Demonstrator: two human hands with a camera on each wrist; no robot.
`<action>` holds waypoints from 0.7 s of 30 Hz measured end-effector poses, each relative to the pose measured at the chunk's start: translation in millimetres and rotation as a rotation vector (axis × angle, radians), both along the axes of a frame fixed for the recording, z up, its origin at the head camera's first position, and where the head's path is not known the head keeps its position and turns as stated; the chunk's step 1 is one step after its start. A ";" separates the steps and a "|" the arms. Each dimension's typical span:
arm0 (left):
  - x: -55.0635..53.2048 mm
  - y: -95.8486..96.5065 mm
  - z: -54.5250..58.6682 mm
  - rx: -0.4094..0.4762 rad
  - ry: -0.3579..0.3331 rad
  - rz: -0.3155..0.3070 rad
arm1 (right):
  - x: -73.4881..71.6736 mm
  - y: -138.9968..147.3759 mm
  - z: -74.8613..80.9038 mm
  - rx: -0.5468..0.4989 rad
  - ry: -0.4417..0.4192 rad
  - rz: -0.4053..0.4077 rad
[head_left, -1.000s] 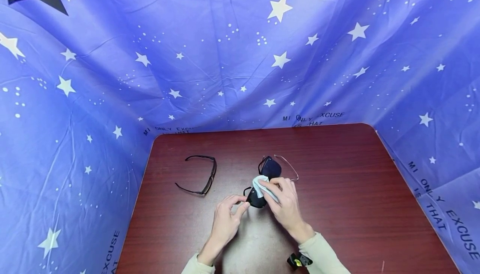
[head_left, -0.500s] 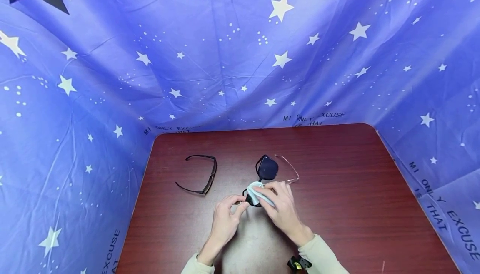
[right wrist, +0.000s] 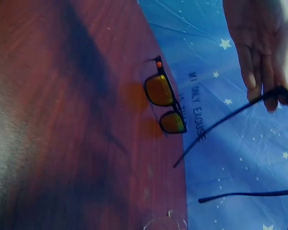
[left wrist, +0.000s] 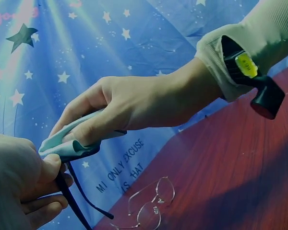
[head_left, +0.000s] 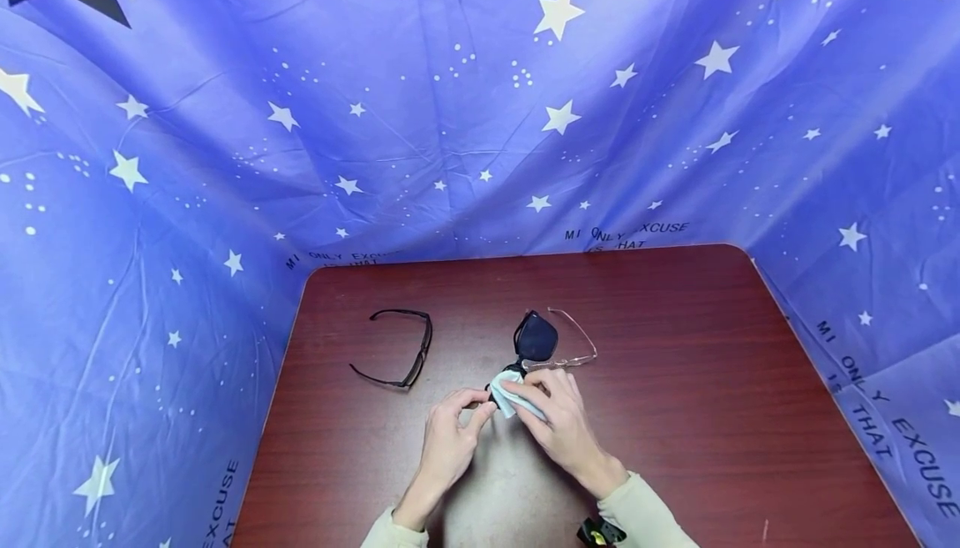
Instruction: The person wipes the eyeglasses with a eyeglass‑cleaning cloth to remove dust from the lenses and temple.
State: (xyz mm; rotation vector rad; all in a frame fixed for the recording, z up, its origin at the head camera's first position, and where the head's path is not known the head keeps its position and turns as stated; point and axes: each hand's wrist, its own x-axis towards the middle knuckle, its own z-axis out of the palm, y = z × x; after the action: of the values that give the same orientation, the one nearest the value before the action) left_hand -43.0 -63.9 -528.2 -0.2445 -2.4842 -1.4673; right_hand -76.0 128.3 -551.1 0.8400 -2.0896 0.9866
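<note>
Near the centre of the dark red table, read in the head view with the person at six o'clock, one pair of sunglasses is held up by hand. One dark lens is exposed at the twelve-to-one o'clock end; the other lies under a folded pale blue cloth. Both temples are unfolded, as the right wrist view confirms.

Left hand, at eight o'clock of the sunglasses: thumb and fingers pinch the near end of the frame. Right hand, at four o'clock: thumb and fingers grip the cloth against the covered lens. A black device with a yellow label sits at the right wrist, beside a pale sleeve.

Other items on the table: black-framed glasses, between nine and ten o'clock, well apart from the hands, temples pointing toward nine, lenses amber in the right wrist view; and wire-framed glasses at two o'clock, partly hidden in the head view. Blue star-printed curtain at twelve o'clock.
</note>
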 end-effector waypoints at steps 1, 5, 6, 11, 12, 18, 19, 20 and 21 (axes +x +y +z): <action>-0.2 -0.1 -0.3 0.004 0.000 0.000 | 0.4 -0.1 -0.5 0.010 0.006 0.009; -1.4 0.2 -1.8 0.007 -0.008 -0.012 | -2.8 2.6 -0.7 -0.010 -0.009 -0.008; -1.7 0.4 -2.3 0.007 -0.011 -0.014 | -4.5 3.7 -0.3 -0.027 -0.020 -0.022; -2.2 0.5 -3.9 0.000 -0.017 -0.011 | -12.6 9.9 1.2 -0.100 -0.062 -0.096; -2.2 0.5 -4.1 0.000 -0.016 -0.009 | -13.0 10.3 0.9 -0.107 -0.062 -0.099; -1.8 -0.1 -3.7 0.006 -0.006 -0.005 | -3.2 5.8 -6.1 -0.100 -0.049 -0.046; -1.8 -0.3 -3.5 0.006 -0.006 -0.004 | -0.7 4.5 -7.5 -0.089 -0.045 -0.030; -1.9 -0.4 -3.5 0.008 -0.008 -0.003 | 1.4 3.1 -8.8 -0.079 -0.041 -0.014; -1.8 -0.5 -3.4 0.009 -0.013 -0.001 | 3.2 2.0 -9.9 -0.069 -0.036 0.001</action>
State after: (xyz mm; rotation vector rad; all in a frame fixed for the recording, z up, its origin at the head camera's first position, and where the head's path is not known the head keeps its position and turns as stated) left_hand -44.8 -64.4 -531.5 -0.2361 -2.4874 -1.4843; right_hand -72.8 130.3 -561.0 0.7934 -2.0730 1.0760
